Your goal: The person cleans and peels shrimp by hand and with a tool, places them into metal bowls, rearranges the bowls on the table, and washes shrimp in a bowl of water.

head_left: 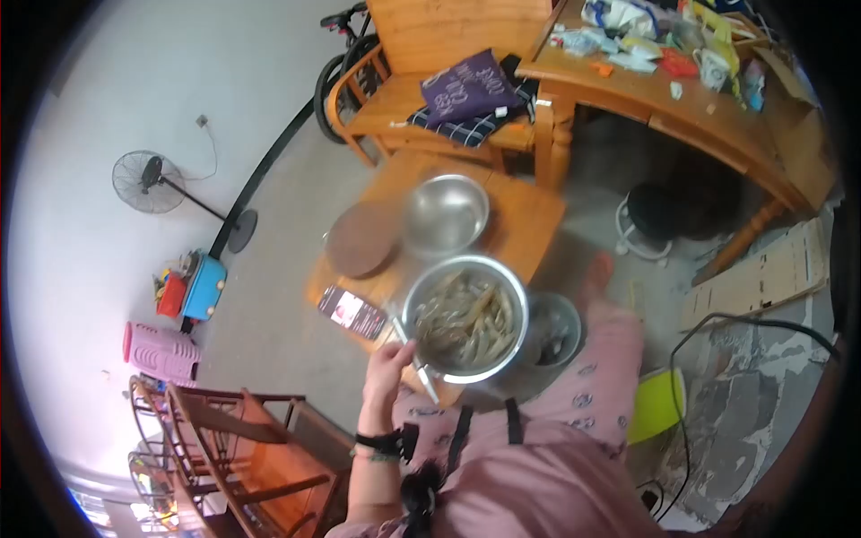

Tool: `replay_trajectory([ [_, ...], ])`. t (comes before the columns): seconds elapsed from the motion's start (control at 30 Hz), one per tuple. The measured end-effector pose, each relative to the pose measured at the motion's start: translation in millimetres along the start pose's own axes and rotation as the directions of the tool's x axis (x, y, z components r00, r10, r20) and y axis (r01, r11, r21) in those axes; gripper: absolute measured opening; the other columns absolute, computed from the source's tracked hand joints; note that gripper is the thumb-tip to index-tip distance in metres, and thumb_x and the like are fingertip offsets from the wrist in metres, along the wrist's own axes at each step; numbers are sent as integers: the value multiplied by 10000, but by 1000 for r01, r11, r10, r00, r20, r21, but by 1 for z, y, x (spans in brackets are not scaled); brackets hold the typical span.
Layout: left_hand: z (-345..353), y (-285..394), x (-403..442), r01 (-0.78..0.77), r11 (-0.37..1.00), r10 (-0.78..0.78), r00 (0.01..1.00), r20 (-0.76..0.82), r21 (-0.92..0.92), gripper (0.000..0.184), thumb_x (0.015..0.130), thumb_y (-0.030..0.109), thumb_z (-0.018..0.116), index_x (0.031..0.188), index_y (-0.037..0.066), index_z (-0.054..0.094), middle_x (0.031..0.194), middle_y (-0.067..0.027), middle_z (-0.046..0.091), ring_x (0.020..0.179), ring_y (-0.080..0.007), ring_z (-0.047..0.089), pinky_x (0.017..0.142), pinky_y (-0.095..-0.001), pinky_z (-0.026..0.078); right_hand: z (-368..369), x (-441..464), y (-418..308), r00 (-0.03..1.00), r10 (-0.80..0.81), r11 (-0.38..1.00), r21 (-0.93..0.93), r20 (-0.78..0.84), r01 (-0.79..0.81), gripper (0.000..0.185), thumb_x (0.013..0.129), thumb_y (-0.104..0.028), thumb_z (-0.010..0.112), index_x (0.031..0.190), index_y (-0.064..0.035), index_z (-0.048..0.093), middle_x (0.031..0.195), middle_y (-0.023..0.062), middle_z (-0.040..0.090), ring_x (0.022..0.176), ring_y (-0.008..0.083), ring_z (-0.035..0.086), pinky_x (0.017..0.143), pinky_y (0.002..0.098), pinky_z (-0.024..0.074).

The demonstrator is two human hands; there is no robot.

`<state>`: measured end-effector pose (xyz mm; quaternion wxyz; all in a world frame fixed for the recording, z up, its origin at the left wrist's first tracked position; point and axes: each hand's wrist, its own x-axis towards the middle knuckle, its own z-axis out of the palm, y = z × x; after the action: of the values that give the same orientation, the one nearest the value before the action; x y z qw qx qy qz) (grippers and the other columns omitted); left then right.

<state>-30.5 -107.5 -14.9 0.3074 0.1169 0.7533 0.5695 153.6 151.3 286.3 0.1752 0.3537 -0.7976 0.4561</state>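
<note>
My left hand (389, 369) comes in from the lower left, wearing a black wristband, its fingers closed at the near left rim of a steel bowl (520, 334). A long, thin silver-white thing (427, 386) runs along that rim and passes through my fingers; its exact kind is too blurred to tell. Grey-brown shrimp (466, 314) fill much of the bowl. Beside the hand, a phone (352, 311) with a lit screen lies on the wooden table (525, 211). My right hand is out of sight.
Behind the shrimp bowl stand another steel bowl (447, 215) and a round brown board (362, 239). A bin with dark contents (558, 332) is by my legs. A wooden bench (457, 31), a cluttered desk (619, 85) and a black cable (686, 386) surround the area.
</note>
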Motion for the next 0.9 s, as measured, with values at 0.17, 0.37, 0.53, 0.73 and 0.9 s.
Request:
replay_trajectory([
  [0.17, 3, -2, 14, 4, 999, -4, 1000, 3, -38, 268, 886, 275, 709, 738, 61, 641, 676, 61, 536, 644, -50, 446, 596, -213, 339, 3, 3, -6, 1000, 4, 999, -48, 8, -4, 411, 980, -203, 444, 1334, 2, 490, 1378, 105, 517, 1265, 214, 485, 1032, 335, 374],
  [0.37, 1, 0, 12, 15, 999, -14, 1000, 17, -39, 192, 914, 205, 677, 827, 33, 667, 755, 20, 634, 685, -68, 535, 674, -229, 433, 11, 5, 5, 1000, 9, 1000, -14, 13, -8, 408, 978, -195, 445, 1330, 6, 490, 1375, 107, 519, 1264, 215, 487, 1034, 338, 375],
  [0.53, 5, 0, 13, 7, 1000, -7, 1000, -3, 21, 241, 911, 251, 683, 790, 43, 670, 721, 45, 588, 682, -60, 491, 655, -221, 397, 17, 7, 3, 1000, 18, 998, -67, -14, -19, 406, 975, -188, 446, 1327, 9, 491, 1373, 109, 521, 1263, 217, 489, 1036, 341, 376],
  [0.73, 4, 4, 13, -45, 989, 47, 999, -8, 143, 353, 898, 315, 680, 888, -38, 689, 769, -18, 639, 720, -112, 524, 661, -294, 443, 18, 5, 9, 994, 32, 998, -45, -108, -37, 402, 973, -180, 447, 1323, 13, 491, 1369, 110, 523, 1261, 218, 491, 1038, 344, 377],
  [0.9, 4, -7, 11, -20, 998, 21, 1000, -12, 66, 300, 891, 260, 699, 917, -39, 696, 783, -18, 649, 723, -100, 529, 661, -268, 443, 23, 10, 12, 993, 37, 996, -80, -109, -46, 400, 971, -173, 447, 1320, 16, 492, 1367, 112, 524, 1260, 220, 492, 1040, 346, 378],
])
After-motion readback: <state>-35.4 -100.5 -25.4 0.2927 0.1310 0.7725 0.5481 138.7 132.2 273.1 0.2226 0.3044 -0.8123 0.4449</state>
